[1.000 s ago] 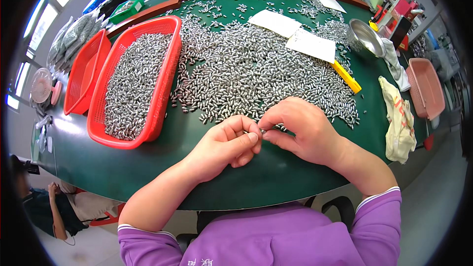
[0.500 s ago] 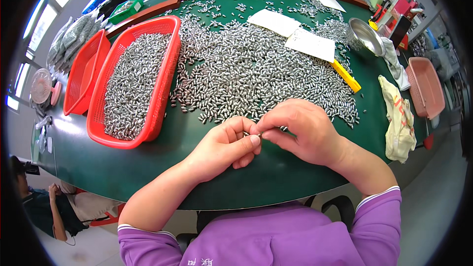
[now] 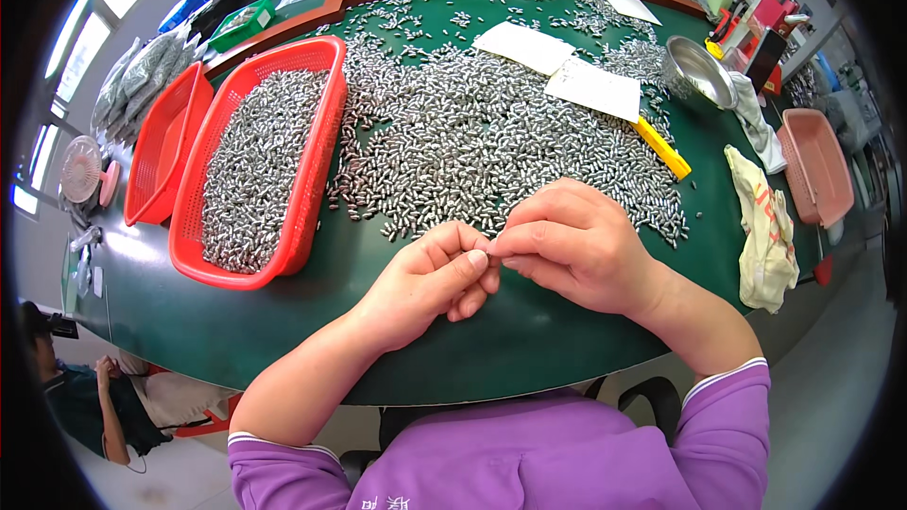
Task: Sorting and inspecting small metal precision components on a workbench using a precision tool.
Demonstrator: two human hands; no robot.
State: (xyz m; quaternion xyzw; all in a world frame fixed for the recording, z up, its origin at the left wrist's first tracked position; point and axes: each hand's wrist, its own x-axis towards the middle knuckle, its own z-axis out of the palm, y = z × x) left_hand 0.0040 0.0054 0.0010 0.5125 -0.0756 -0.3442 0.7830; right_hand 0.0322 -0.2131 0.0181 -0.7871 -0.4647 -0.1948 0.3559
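Note:
My left hand (image 3: 425,274) and my right hand (image 3: 581,250) meet fingertip to fingertip just above the near edge of the pile. Thumb and forefinger of the left are closed in a pinch, where a small metal piece showed a moment ago; the fingers now cover it. My right hand also pinches at the same spot, and whatever it grips is hidden. Beyond them, a broad heap of small silver, barrel-shaped metal pieces (image 3: 453,142) spreads over the green table (image 3: 416,359). More such pieces lie in the red perforated basket (image 3: 326,170) to the left.
Another red basket (image 3: 142,198) stands farther left, beside a small fan (image 3: 83,168). White papers (image 3: 595,88) and a yellow tool (image 3: 666,149) lie on the heap. To the right are a metal bowl (image 3: 694,71), a cream cloth (image 3: 763,236) and a pink basket (image 3: 831,198). A person (image 3: 104,406) sits lower left.
My right hand's fingers have drawn closer together at the left fingertips. The metal piece that showed between the fingers is now covered. Both arms stay nearly in place.

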